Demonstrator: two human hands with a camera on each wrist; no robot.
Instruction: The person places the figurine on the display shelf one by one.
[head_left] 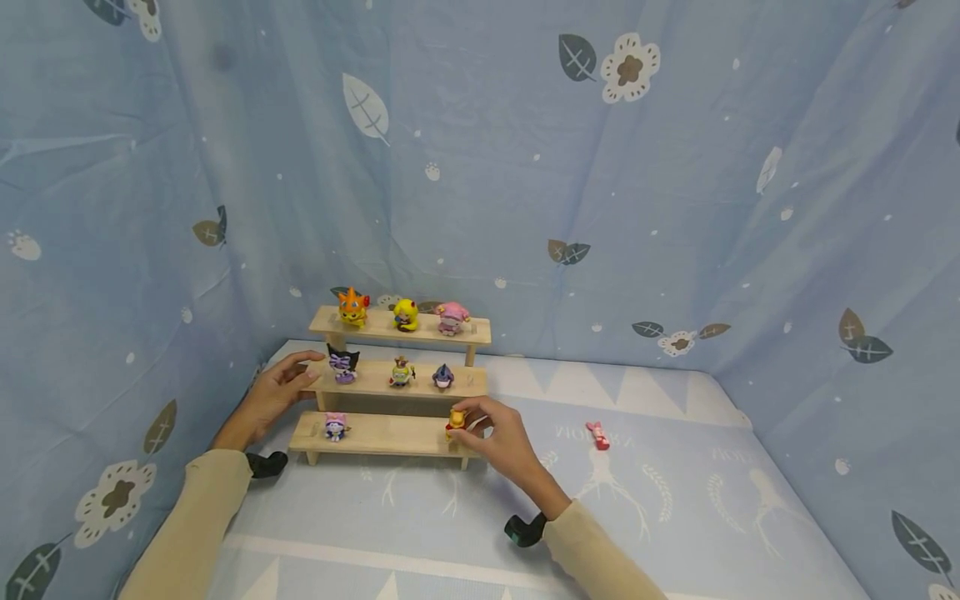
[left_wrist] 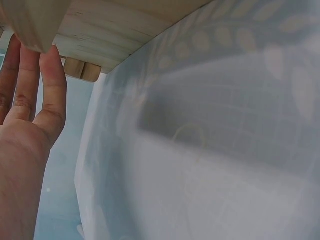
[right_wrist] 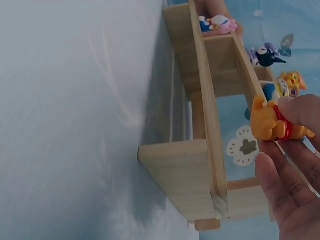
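My right hand [head_left: 498, 437] pinches a small yellow bear figurine [head_left: 454, 423] in a red shirt at the right end of the bottom step of a wooden three-step display shelf [head_left: 393, 433]. In the right wrist view the bear figurine [right_wrist: 265, 122] sits between thumb and fingers, close to the shelf's steps. At the other side, my left hand [head_left: 279, 390] touches the middle step's left end beside a black-and-purple figurine [head_left: 343, 364]. Its fingers [left_wrist: 52, 82] reach up nearly straight to the wood in the left wrist view. A pink-headed figurine [head_left: 336, 427] stands on the bottom step's left part.
The top step holds an orange-yellow figurine [head_left: 352, 308], a yellow-haired one [head_left: 406, 315] and a pink one [head_left: 452, 318]. A yellow-green figurine [head_left: 401, 372] and a dark blue one [head_left: 443, 377] share the middle step. Right of the shelf, a pink-and-red figurine [head_left: 598, 435] lies on the patterned cloth.
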